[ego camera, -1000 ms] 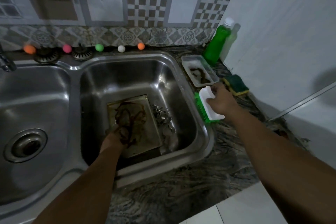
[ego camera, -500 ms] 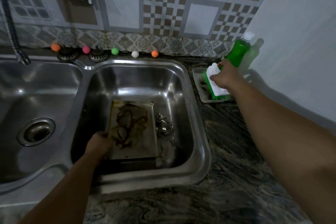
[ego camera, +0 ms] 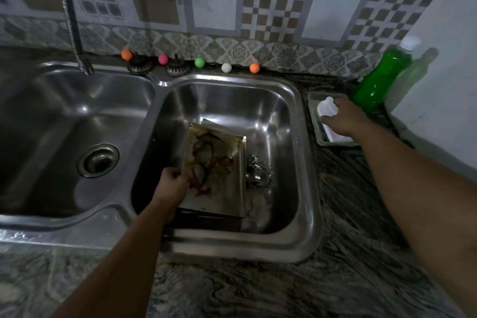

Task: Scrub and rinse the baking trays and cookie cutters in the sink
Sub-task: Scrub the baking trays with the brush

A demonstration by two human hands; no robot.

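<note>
A metal baking tray [ego camera: 219,152] smeared with brown residue lies tilted in the right sink basin [ego camera: 307,162]. My left hand [ego camera: 171,183] grips its near-left edge, lifting that side. Several metal cookie cutters [ego camera: 256,171] lie in a heap just right of the tray on the basin floor. My right hand [ego camera: 342,119] holds a white scrub brush [ego camera: 327,108] over a small rectangular tray [ego camera: 313,108] on the counter right of the sink. That hand covers most of the brush.
A green dish soap bottle [ego camera: 378,80] stands by the wall behind the small tray. The left basin [ego camera: 51,121] has a drain strainer [ego camera: 98,164]. A flexible faucet hose [ego camera: 73,20] hangs at the back left. Small coloured balls [ego camera: 200,62] line the sink's back ledge.
My right hand carried the brush from the sink's right rim back to the small tray near the soap bottle. My left hand has tilted the dirty tray up in the basin.
</note>
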